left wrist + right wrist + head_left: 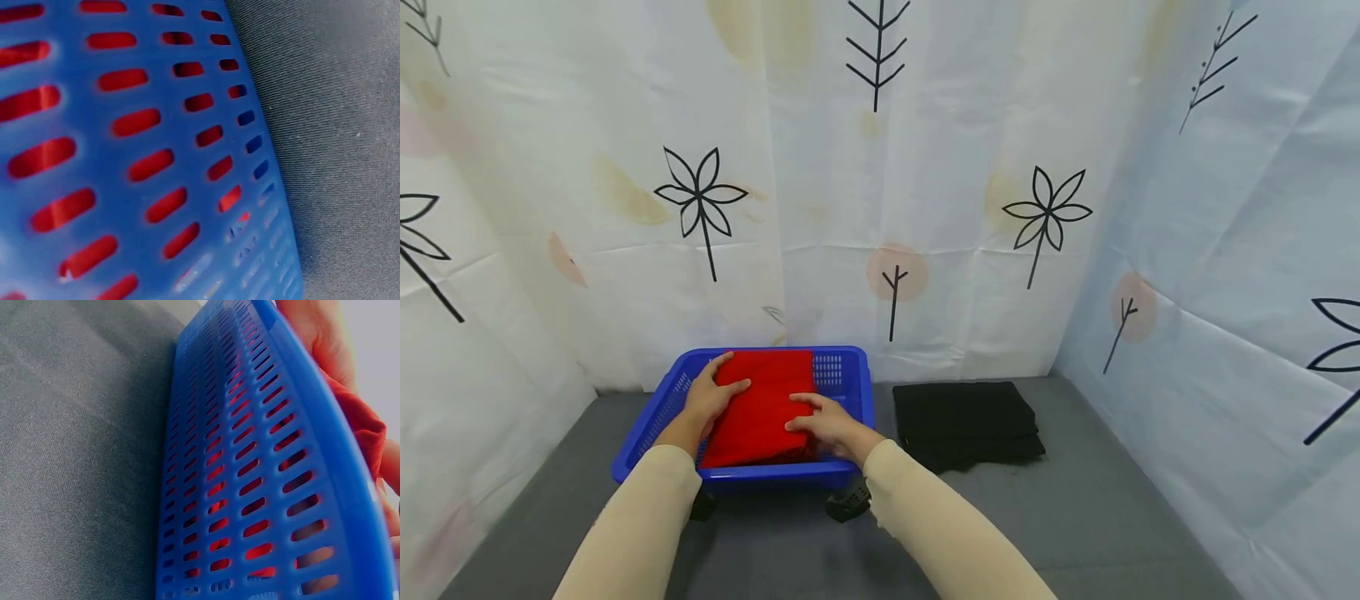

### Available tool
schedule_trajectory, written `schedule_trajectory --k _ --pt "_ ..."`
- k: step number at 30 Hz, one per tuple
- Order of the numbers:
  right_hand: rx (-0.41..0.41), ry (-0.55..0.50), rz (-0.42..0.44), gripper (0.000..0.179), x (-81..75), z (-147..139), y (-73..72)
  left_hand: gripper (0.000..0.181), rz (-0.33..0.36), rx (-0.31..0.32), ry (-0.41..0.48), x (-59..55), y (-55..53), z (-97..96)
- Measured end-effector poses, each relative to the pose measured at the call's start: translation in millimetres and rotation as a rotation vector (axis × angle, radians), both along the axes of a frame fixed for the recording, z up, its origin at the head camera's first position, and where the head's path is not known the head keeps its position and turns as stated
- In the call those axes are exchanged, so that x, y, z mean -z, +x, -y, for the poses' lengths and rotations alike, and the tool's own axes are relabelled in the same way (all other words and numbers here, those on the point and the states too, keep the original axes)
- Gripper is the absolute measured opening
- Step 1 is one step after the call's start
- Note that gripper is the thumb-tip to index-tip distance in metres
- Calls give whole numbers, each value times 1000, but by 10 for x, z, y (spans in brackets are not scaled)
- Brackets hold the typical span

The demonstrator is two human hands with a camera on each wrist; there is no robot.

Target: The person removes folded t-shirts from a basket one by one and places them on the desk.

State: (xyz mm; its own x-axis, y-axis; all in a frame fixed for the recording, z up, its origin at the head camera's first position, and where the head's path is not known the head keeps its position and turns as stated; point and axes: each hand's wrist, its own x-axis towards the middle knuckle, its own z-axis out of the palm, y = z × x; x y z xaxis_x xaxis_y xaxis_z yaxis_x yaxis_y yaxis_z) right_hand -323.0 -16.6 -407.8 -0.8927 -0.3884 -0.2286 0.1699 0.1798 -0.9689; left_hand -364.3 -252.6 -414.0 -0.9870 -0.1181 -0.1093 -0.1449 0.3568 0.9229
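Observation:
A folded red cloth [763, 408] lies in a blue plastic basket [655, 421] with slotted walls. My left hand [706, 400] holds the cloth's left edge, thumb on top and fingers along the side. At the right edge, my right hand [829, 423] grips the cloth, with a finger and thumb on its upper face; its other fingers are hidden. In the left wrist view, red shows through the slots of the basket wall [100, 150]. The right wrist view looks along the basket's wall [250, 444], with part of the red cloth [359, 422] above the rim.
To the basket's right, a folded black cloth [966, 421] lies on the grey padded surface [1075, 517]. Small black objects [848, 500] show by the basket's front. Pale printed curtains [955, 150] stand behind and at both sides.

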Motion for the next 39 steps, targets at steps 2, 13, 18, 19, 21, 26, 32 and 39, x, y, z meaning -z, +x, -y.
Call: schedule_trajectory --k 2,13,18,19,21,26,32,39 --pt "0 -14 3 53 -7 -6 0 78 -7 -5 0 -17 -3 -6" --pt "-22 -74 -7 54 -48 -26 8 79 -30 -21 25 -61 31 8" --pt "-29 -106 -1 54 -92 -40 34 80 -23 -19 41 -81 62 7" --pt "-29 -116 0 54 -101 -45 39 80 -22 -18 43 -88 68 4" --pt "-29 -138 3 53 -116 -59 49 80 -19 -15 47 -109 78 -6" --pt "-30 -168 4 53 -144 -84 60 80 -22 -5 60 -170 102 -34" --pt "-22 -201 6 52 -224 -117 105 79 -51 12 62 -242 136 -53" --pt "-32 -232 9 52 -277 -164 146 77 -95 17 -40 -267 204 -67"
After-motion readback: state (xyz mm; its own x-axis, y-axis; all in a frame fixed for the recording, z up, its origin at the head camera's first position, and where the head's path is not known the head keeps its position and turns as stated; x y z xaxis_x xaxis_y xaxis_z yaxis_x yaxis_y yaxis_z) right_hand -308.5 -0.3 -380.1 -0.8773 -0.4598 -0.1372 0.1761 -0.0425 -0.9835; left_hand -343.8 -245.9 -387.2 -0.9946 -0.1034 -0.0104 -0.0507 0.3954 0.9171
